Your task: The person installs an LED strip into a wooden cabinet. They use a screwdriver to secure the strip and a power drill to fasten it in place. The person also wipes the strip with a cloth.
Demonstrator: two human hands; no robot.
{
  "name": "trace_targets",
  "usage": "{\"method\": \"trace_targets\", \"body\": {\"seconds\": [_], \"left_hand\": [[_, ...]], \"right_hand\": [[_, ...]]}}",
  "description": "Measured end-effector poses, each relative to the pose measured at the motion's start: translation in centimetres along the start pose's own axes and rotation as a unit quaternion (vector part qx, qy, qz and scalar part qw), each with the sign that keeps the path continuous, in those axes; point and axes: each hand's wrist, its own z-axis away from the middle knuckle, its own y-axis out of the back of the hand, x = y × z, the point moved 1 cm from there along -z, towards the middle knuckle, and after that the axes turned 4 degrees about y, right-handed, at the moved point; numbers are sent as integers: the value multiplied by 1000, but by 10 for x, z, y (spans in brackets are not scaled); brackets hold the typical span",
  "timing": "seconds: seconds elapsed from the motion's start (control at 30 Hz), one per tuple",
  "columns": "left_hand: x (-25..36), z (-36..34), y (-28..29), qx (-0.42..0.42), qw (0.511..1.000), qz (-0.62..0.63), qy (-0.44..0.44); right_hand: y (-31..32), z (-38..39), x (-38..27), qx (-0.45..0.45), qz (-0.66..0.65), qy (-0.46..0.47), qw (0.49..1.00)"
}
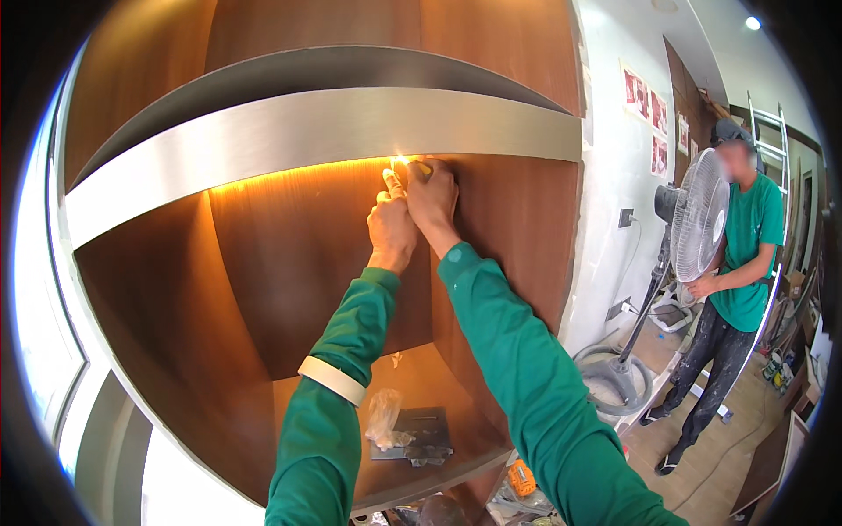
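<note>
Both my hands are raised to the underside of a metal-faced shelf (324,127) in a brown wood cabinet. A glowing yellow LED strip light (281,178) runs along behind the metal edge. My left hand (392,226) is closed, its raised fingertips at the strip's bright right end. Close against it, my right hand (435,195) is closed around a small yellow-and-dark tool (424,169), mostly hidden by the fingers. A bright spot of light shows between the fingertips of both hands.
On the cabinet's lower shelf lie a dark flat box (425,430) and crumpled clear plastic (383,416). An orange tool (521,478) sits below. To the right, a person (745,237) in green stands behind a pedestal fan (702,215). A ladder (772,140) rises behind them.
</note>
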Motion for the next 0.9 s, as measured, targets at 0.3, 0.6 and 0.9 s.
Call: {"method": "trace_targets", "body": {"seconds": [0.3,0.6,0.9], "left_hand": [[-5,-3,-4,0,999,-14,-30],[7,-3,-3,2,998,-61,2],[12,-2,-21,35,993,-109,12]], "right_hand": [[1,-1,1,1,-8,-7,1000],[-8,-8,12,14,0,26,1000],[-4,-3,9,14,-46,0,999]]}}
